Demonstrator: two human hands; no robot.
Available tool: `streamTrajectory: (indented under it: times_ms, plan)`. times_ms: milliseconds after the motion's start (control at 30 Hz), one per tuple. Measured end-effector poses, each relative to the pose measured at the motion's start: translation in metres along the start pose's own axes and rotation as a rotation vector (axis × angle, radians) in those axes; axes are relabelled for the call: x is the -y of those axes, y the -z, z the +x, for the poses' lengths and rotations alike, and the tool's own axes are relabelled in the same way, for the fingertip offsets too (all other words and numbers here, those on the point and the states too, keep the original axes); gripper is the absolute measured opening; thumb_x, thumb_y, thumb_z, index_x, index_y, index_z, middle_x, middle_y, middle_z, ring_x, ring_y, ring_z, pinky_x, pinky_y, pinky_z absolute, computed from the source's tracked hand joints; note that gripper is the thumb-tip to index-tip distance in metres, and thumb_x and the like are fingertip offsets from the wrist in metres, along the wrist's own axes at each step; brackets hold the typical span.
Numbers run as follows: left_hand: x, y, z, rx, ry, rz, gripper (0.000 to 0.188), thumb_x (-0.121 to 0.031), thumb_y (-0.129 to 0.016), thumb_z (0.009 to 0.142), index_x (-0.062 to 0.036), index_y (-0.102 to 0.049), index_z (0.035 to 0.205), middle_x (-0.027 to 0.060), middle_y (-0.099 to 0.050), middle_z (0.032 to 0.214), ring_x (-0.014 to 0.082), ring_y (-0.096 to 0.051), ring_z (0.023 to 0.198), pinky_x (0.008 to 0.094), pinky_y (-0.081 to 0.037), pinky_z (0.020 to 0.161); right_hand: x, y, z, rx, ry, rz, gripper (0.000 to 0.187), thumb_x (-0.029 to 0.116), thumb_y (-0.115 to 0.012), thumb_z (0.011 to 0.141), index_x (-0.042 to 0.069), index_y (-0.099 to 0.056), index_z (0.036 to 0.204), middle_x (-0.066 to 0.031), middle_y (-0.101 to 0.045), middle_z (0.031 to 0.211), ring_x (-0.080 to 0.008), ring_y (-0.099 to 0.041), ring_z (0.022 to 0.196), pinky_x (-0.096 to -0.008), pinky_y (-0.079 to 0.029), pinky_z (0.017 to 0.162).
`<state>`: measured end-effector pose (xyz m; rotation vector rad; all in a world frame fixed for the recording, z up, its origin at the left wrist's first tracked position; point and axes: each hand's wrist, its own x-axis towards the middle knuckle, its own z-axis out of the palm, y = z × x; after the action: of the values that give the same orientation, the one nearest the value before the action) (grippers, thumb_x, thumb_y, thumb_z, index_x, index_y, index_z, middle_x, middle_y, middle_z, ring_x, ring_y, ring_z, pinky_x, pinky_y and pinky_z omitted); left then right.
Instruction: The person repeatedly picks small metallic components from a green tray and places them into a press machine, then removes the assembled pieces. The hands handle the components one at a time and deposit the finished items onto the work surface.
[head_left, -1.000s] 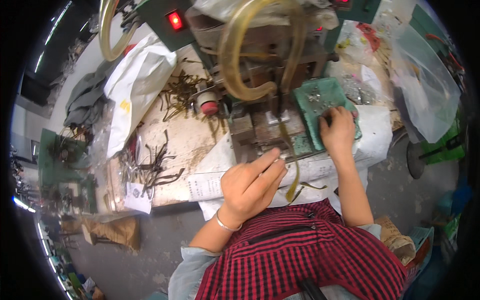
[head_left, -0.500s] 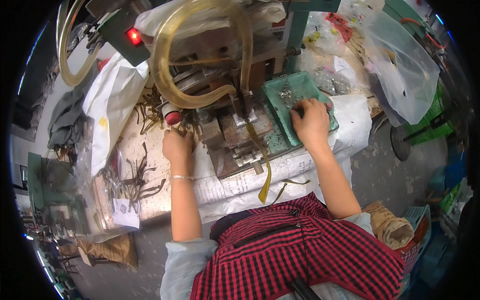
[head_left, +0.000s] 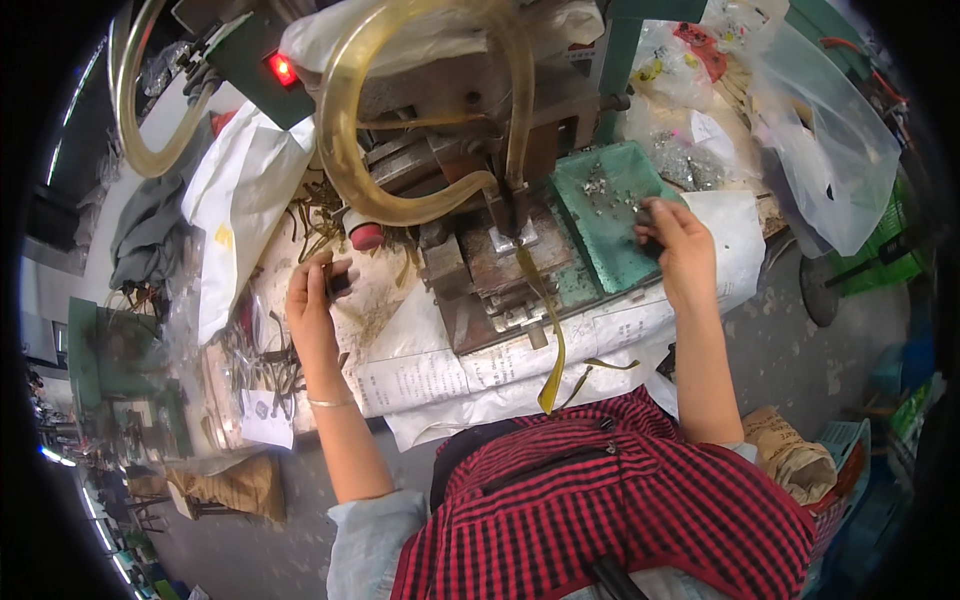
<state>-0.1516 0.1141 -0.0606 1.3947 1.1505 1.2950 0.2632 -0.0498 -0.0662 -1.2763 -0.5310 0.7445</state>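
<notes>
My left hand (head_left: 315,310) is raised over the left of the bench, below a red push button (head_left: 367,236). Its fingers are bent and apart, and I see nothing held. At the green tray's (head_left: 612,270) right edge, my right hand (head_left: 685,250) has thumb and fingertips drawn together; anything between them is too small to make out. Tiny metal pieces (head_left: 597,186) lie in the tray. An olive, translucent eyeglass temple (head_left: 553,365) sits with one end under the machine head (head_left: 510,215), its wide end hanging toward me. Neither hand touches it.
Dark eyeglass temples (head_left: 285,350) lie loose at the left; another thin temple (head_left: 598,368) rests on the white paper sheeting (head_left: 420,380). A thick yellowish hose (head_left: 335,130) loops before the machine. Clear plastic bags (head_left: 825,150) stand at the right.
My left hand has lifted from beside the red button and moved left, its fingers parting. My right hand has drawn from inside the tray to its right edge. The whole view has shifted slightly.
</notes>
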Motion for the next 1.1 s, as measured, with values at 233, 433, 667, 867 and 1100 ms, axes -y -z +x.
streamTrajectory:
  times_ms: [233,433,667,867,1100]
  plan:
    - [-0.045,-0.053,-0.039,-0.119,0.047,-0.02,0.049,-0.042,-0.047,0.112,0.0022,-0.068,0.104,0.009,-0.068,0.079,0.0136,-0.062,0.062,0.0248,-0.048,0.057,0.048,-0.084,-0.037,0.24,0.54,-0.366,0.014,0.001,-0.071,0.093,-0.002,-0.076,0.106,-0.0069,-0.076,0.106,-0.0147,-0.07,0.1,-0.027,-0.053,0.09]
    - [-0.156,-0.098,-0.055,0.019,-0.63,-0.163,0.01,-0.003,-0.063,0.102,0.0065,-0.06,0.104,0.0176,-0.07,0.093,0.0202,-0.068,0.068,0.028,-0.058,0.059,0.044,-0.127,-0.056,0.271,0.435,-0.043,0.049,-0.002,-0.075,0.087,-0.002,-0.059,0.133,-0.0145,-0.074,0.111,-0.0185,-0.072,0.101,-0.0313,-0.054,0.092]
    - [-0.144,-0.105,-0.05,0.057,-0.835,0.038,0.013,0.006,-0.072,0.09,0.0005,-0.066,0.1,0.0136,-0.074,0.093,0.0182,-0.071,0.07,0.0287,-0.06,0.061,0.076,-0.116,-0.087,0.391,0.341,-0.002,0.063,-0.004,-0.069,0.09,-0.001,-0.045,0.148,-0.0206,-0.065,0.133,-0.0253,-0.069,0.114,-0.0374,-0.052,0.102]
    - [-0.118,-0.149,-0.078,0.324,-1.279,0.649,0.019,-0.005,-0.086,0.076,-0.0061,-0.077,0.092,0.008,-0.075,0.09,0.0169,-0.063,0.059,0.0278,-0.046,0.05,0.024,-0.064,-0.009,0.156,0.575,-0.738,0.032,0.007,-0.063,0.09,0.005,-0.07,0.122,-0.0198,-0.073,0.115,-0.0401,-0.067,0.11,-0.0454,-0.054,0.096]
    - [-0.097,-0.157,-0.079,0.208,-1.313,0.548,0.027,-0.002,-0.09,0.072,-0.0076,-0.074,0.093,0.0067,-0.075,0.09,0.0167,-0.062,0.058,0.0284,-0.045,0.048,0.0,-0.007,0.007,-0.034,0.549,-0.679,0.026,0.003,-0.061,0.09,0.005,-0.072,0.114,-0.0172,-0.075,0.107,-0.0375,-0.07,0.105,-0.0429,-0.054,0.092]
